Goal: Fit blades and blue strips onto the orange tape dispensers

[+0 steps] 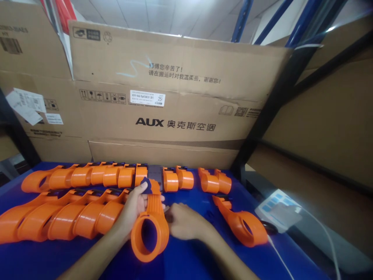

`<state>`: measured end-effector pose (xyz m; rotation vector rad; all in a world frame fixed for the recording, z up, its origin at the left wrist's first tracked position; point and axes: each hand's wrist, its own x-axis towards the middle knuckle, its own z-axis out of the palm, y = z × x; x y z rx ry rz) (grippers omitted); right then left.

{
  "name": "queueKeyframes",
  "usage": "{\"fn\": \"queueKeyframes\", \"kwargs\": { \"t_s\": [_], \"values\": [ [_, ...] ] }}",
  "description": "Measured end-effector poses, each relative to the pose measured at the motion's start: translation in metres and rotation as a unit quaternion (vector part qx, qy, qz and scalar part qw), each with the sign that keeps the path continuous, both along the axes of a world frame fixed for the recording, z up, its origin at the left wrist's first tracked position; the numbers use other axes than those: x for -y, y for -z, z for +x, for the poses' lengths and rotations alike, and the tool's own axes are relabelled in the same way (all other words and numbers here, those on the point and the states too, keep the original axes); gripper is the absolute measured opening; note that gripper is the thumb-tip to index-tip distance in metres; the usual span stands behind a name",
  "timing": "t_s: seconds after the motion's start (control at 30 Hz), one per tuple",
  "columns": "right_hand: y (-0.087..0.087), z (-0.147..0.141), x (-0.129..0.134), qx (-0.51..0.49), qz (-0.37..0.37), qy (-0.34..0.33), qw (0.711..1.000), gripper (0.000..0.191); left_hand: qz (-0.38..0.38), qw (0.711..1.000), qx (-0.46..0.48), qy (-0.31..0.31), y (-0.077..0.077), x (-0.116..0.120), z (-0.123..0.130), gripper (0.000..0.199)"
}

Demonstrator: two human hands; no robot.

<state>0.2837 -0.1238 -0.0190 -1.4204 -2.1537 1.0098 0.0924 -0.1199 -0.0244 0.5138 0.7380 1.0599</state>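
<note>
An orange plastic part [156,216] with a round ring at its lower end is held up over the blue table. My left hand [136,204] grips its upper end, the thumb lying on a dark blue piece [146,185] there. Just right of the part is my right hand [182,221], its fingers curled in beside the part's edge; the fingertips are hidden, so what they hold cannot be made out. Similar orange parts [61,221] stand in two rows behind and to the left of my left hand.
More orange parts [210,182] stand at the back right, and one [247,229] lies nearer on the right. Beyond it sit a white-and-blue box [278,210] and a white cable [328,233]. Large cardboard [186,105] walls the back, beside a dark rack post [262,116].
</note>
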Motion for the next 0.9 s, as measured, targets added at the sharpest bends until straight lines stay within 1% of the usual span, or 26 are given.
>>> {"fn": "queueKeyframes", "kwargs": {
  "t_s": [0.1,0.2,0.27,0.33,0.4,0.47,0.53,0.57,0.67,0.77,0.83,0.9],
  "values": [
    [0.004,-0.011,0.001,0.063,0.001,0.002,0.998,0.011,0.021,1.0,-0.005,0.003,0.003,0.002,0.003,0.047],
    [0.004,-0.011,-0.002,0.056,0.007,0.042,0.998,0.017,0.044,0.999,-0.024,-0.012,0.004,0.004,0.006,0.05],
    [0.001,-0.004,-0.004,0.042,0.008,0.067,0.997,0.026,0.062,0.997,-0.045,-0.025,0.002,0.006,0.008,0.052],
    [-0.003,0.006,-0.006,0.026,0.008,0.086,0.996,0.031,0.075,0.995,-0.068,-0.026,0.0,0.007,0.008,0.052],
    [-0.005,0.015,-0.008,0.002,0.005,0.106,0.994,0.029,0.1,0.991,-0.087,-0.023,-0.003,0.008,0.008,0.049],
    [-0.005,0.021,-0.011,-0.035,0.005,0.127,0.991,0.026,0.146,0.984,-0.101,-0.028,-0.003,0.009,0.008,0.046],
    [-0.004,0.023,-0.014,-0.079,0.012,0.145,0.986,0.024,0.185,0.977,-0.105,-0.027,-0.002,0.009,0.008,0.042],
    [-0.004,0.023,-0.015,-0.102,0.015,0.152,0.983,0.025,0.191,0.976,-0.103,-0.022,-0.001,0.009,0.009,0.041],
    [-0.006,0.019,-0.016,-0.174,0.021,0.16,0.971,0.033,0.178,0.98,-0.086,-0.013,0.003,0.008,0.01,0.042],
    [-0.013,0.014,-0.012,-0.236,0.017,0.143,0.961,0.041,0.141,0.988,-0.065,-0.019,0.006,0.004,0.01,0.049],
    [-0.016,0.012,-0.008,-0.27,0.002,0.127,0.955,0.043,0.111,0.992,-0.052,-0.019,0.007,0.002,0.008,0.053],
    [-0.015,0.009,-0.006,-0.31,-0.015,0.12,0.943,0.04,0.094,0.994,-0.044,-0.021,0.007,0.001,0.006,0.053]
  ]
}}
